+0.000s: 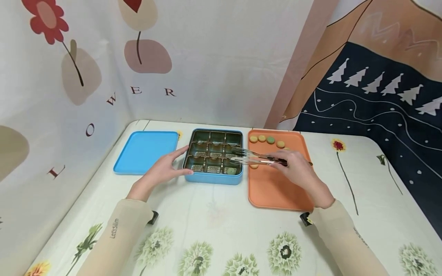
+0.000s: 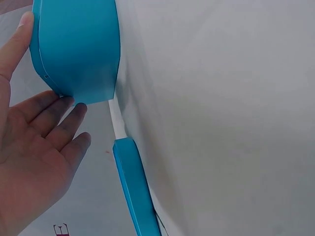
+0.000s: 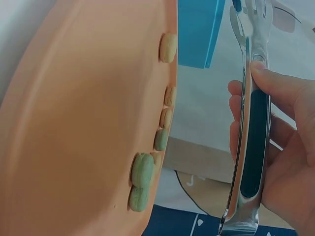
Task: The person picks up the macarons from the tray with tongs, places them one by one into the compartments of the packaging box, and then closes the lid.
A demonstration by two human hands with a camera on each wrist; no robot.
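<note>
A blue box with a dark divided insert stands mid-table. My left hand touches its left side, fingers extended, with the thumb near the front corner; in the left wrist view the fingertips meet the box's edge. Metal tongs with dark grip panels are held in my right hand, thumb along one arm. Their tips reach over the box's right column; I cannot tell whether they hold anything. One green macaron lies in the front right compartment. The orange tray lies beneath my right hand.
On the tray's far and left parts are yellow macarons and green macarons, several in all. A blue lid lies left of the box. Patterned cloth hangs behind the table.
</note>
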